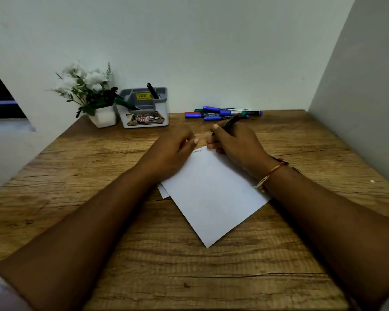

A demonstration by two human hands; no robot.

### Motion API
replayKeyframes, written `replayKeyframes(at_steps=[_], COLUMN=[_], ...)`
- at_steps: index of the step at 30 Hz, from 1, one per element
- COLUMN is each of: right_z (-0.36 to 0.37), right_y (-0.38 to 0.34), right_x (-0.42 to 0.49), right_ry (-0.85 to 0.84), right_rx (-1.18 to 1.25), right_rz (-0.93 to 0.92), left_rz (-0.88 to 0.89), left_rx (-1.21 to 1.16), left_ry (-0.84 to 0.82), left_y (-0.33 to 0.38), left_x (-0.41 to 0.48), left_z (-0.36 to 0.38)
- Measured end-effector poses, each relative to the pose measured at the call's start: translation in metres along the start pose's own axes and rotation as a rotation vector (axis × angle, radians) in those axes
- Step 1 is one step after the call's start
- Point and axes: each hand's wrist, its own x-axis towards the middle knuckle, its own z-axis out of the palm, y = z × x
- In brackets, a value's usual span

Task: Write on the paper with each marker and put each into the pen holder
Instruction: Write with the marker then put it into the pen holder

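The paper [211,198] lies in the middle of the wooden table [99,176], turned like a diamond. The right hand [234,142] sits at the far corner of the paper. Its thumb and fingers are wrapped tight round the writing marker [233,120], the way you hold a pen. The marker points down at that far corner, but the fingers hide the tip, so I cannot tell if it touches. A few small squiggles of writing show on the corner, just beside the hand.

The left hand [173,151] rests on the far left edge of the paper. I think it holds the sheet flat. Its fingers are curled in. A tiny bit of red shows under them. It may be a cap, but I cannot tell if the hand holds anything.

Well past the paper and to its left, by the wall, stands the pen holder [163,108]. A black marker [152,90] stands in it, and a green marker [125,103] leans out of it. So I think two markers are done.

Straight past the far corner of the paper, by the wall, lies a pile of markers [220,112]. Most are blue, with some red and green. None of these are in the holder, so I think they wait for their turn.

The job looks less than half done. The writing marker has to go into the holder, and then each one from the pile must write and go in too.
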Motion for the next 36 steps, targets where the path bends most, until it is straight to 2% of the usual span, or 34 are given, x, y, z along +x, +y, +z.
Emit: replayKeyframes(at_steps=[4, 9, 13, 17, 36], right_z=[0.001, -0.004, -0.003, -0.003, -0.002], right_y=[0.004, 0.007, 0.007, 0.004, 0.007], right_x=[0.002, 0.004, 0.007, 0.006, 0.008], right_ry=[0.024, 0.048, 0.07, 0.01, 0.023], right_rx=[0.044, 0.148, -0.02, -0.16, -0.207], right_rz=[0.013, 0.116, 0.115, 0.05, 0.068], left_rz=[-0.021, -0.044, -0.052, -0.055, -0.057], left_rx=[0.057, 0.093, 0.089, 0.087, 0.075], left_ry=[-0.084, -0.138, -0.154, -0.157, -0.152], left_y=[-0.007, -0.009, -0.01, -0.012, -0.014], left_x=[-0.001, -0.001, -0.002, -0.002, 0.0], left_z=[0.006, 0.007, 0.008, 0.008, 0.01])
